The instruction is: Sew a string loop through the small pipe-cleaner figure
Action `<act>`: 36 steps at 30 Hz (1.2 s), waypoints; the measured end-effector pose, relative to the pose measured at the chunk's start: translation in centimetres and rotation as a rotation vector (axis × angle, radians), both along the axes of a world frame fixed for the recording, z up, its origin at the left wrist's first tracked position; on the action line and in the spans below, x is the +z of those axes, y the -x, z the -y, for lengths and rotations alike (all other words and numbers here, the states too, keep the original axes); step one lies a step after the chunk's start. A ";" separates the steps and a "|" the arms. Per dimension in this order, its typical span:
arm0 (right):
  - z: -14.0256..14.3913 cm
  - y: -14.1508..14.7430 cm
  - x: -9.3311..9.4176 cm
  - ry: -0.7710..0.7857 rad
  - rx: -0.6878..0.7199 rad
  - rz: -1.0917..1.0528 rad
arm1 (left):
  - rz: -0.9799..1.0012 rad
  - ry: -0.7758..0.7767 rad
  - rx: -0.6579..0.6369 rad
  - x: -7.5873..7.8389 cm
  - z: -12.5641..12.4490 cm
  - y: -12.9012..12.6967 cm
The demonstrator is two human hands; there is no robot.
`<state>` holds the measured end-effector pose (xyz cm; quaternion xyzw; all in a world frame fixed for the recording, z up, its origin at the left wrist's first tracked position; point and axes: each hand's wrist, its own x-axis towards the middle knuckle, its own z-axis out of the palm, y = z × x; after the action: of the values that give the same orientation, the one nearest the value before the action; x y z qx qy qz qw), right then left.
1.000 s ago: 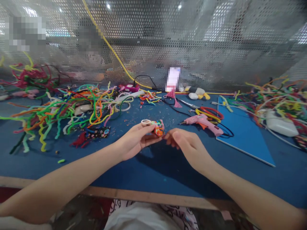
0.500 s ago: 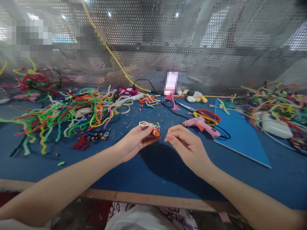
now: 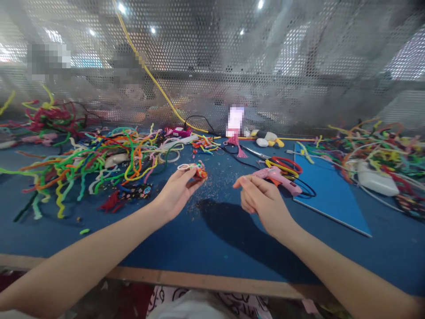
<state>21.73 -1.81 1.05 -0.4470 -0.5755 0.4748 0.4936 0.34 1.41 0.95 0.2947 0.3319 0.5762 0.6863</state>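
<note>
My left hand [image 3: 174, 195] pinches a small colourful pipe-cleaner craft piece [image 3: 200, 172], mostly orange with green and pink bits, above the blue table. A pale ring [image 3: 183, 167] stands out on its left side. Across a gap to the right, my right hand [image 3: 264, 199] is closed with thumb and index finger pressed together. Whatever may be between those fingertips is too small or hidden to make out. Just behind the right hand lies a pink glue gun [image 3: 287, 182], partly covered by it.
Scissors with red and yellow handles [image 3: 282, 165] lie behind the glue gun, beside a blue board [image 3: 327, 190]. Pipe cleaners [image 3: 133, 148] pile up on the left, and another heap [image 3: 352, 150] on the right. A phone [image 3: 235, 119] leans against the perforated metal screen [image 3: 199, 62].
My left hand has moved left with the craft piece. My right hand has drawn slightly right and away from it, widening the gap; its fingers remain pinched.
</note>
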 end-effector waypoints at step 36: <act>0.2 0.7 -0.5 -0.377 0.129 0.563 | -0.950 -0.580 -0.246 -0.9 0.7 0.5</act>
<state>21.03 -2.00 0.55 -0.4241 -0.7937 0.2484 0.3584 -0.13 0.69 0.07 0.7344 0.3956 0.3636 0.4147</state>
